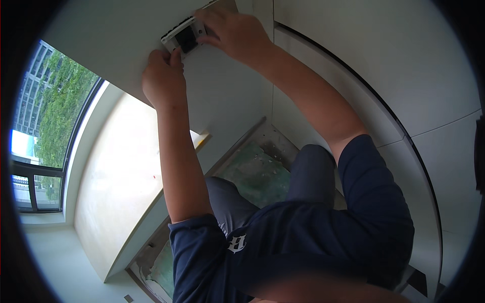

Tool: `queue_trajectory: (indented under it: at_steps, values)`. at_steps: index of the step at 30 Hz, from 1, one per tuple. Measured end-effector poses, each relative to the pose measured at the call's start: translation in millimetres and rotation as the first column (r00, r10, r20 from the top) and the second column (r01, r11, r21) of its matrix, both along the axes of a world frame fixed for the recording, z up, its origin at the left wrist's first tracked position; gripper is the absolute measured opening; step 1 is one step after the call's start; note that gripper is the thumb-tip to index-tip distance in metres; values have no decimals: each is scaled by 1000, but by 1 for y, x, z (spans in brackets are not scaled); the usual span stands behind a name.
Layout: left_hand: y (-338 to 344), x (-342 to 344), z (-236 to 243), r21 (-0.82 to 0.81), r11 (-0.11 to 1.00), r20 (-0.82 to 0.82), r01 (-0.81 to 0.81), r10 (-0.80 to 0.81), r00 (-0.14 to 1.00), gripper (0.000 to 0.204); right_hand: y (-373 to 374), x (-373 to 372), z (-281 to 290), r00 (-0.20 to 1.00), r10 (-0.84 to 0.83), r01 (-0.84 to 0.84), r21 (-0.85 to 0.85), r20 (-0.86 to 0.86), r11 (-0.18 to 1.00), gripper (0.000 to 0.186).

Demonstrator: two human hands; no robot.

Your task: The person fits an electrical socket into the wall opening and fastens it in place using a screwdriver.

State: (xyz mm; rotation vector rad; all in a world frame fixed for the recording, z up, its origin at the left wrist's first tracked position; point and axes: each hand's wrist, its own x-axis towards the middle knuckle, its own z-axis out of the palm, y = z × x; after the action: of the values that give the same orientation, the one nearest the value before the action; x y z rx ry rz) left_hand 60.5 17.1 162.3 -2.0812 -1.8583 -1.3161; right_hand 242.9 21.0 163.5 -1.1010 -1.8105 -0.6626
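A small white rectangular frame with a dark middle (177, 31), like the back plate of a wall switch or socket, sits at the top against a pale upright panel (222, 88). My left hand (164, 78) is closed at its lower left corner, thumb and forefinger pinching the edge. From the right, my right hand (236, 34) reaches over it, with the fingers bent onto the upper right side and the thumb below at its right edge. Whether the frame is fixed to the panel or only held there cannot be made out.
Tall pale cabinet fronts (343, 35) with a dark curved-looking seam stand on the right. A pale board (121, 151) lies below the window (58, 96) on the left. My knees are bent above a dusty green floor (257, 171).
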Motion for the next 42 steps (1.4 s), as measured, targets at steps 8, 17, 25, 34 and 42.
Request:
queue_trajectory:
  at_steps: [8,17,25,34,42]
  values:
    - [-1,-1,5,-44,999,-20,14,-15,1000,28,7,-24,-15,972,-40,10,126,232,992,52]
    - [3,-5,0,-43,998,10,56,-55,998,27,15,-28,-22,961,-121,74,190,248,979,44]
    - [-1,-35,1,454,848,-408,274,-75,910,30,21,-30,-19,964,-83,36,182,254,983,43]
    - [36,-48,-4,537,754,-697,378,144,703,52,29,-26,-16,976,-32,-15,213,216,977,37]
    - [38,-46,-6,565,765,-681,310,219,699,49,29,-28,-23,987,-27,-9,218,158,976,39]
